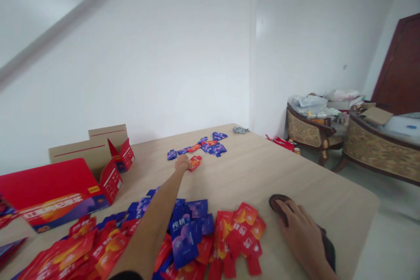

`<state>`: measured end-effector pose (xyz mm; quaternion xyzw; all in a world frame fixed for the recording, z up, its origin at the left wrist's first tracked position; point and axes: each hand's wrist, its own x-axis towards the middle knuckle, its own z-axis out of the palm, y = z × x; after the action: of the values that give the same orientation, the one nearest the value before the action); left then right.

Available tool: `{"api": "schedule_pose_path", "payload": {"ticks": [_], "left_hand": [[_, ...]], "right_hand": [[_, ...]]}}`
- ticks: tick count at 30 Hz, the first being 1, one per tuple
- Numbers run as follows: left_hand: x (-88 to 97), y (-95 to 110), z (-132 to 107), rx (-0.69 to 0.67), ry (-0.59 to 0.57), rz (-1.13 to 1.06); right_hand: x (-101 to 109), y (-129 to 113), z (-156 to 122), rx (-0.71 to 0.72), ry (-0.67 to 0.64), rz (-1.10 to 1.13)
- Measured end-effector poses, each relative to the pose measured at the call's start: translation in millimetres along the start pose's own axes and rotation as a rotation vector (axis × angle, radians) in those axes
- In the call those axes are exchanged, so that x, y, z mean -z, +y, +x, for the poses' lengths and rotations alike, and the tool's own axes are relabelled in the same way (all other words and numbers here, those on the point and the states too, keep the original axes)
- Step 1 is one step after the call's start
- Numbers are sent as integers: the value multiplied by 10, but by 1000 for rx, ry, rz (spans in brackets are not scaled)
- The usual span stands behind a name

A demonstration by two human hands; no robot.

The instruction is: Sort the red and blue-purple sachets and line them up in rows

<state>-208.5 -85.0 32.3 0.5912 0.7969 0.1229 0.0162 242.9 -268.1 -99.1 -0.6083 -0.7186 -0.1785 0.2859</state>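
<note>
My left hand point(182, 162) stretches far across the table, its fingers closed at the near edge of a red-orange pouch point(196, 163). Just beyond it lie loose blue pouches point(216, 148) and a few red ones. Beneath my left forearm spreads a big pile of red pouches point(65, 251) and blue pouches point(183, 240). At the right, my right hand point(300, 229) rests curled over a dark, rounded object point(278, 200), mostly hidden under the palm; its kind is unclear.
An opened red carton point(49, 183) with raised cardboard flaps stands at the left of the wooden table point(249, 175). A grey crumpled item point(240, 130) lies near the far corner. Two patterned armchairs point(377, 148), loaded with bags and boxes, stand to the right.
</note>
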Motion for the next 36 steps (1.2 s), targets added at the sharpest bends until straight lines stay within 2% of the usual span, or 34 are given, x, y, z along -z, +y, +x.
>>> {"api": "schedule_pose_path", "payload": {"ticks": [4,8,11,16,22,25,29,32,36], "left_hand": [[290,146,-232,-74,11,139],[660,295,-564,-260,75,255],[903,378,-939,-423,127,354],[1187,484,-1792,-684,162,494],[1402,500,-3138,-832,236,541],[1359,430,-3869,-883,304,549],[1087,288,-4689,-830,427,571],[789,200,-5063,-811,442,580],[388,191,-5261,-788,455,571]], "right_hand": [[-18,0,2,6,15,-1],[-41,1,2,17,15,-4],[-67,15,-10,30,31,-11],[-87,43,-32,37,61,-14],[-34,57,-30,46,32,-8],[-9,66,-28,50,22,-24],[-2,84,-33,75,17,-29],[7,90,-38,66,14,-26],[48,79,-39,54,-7,-33]]}}
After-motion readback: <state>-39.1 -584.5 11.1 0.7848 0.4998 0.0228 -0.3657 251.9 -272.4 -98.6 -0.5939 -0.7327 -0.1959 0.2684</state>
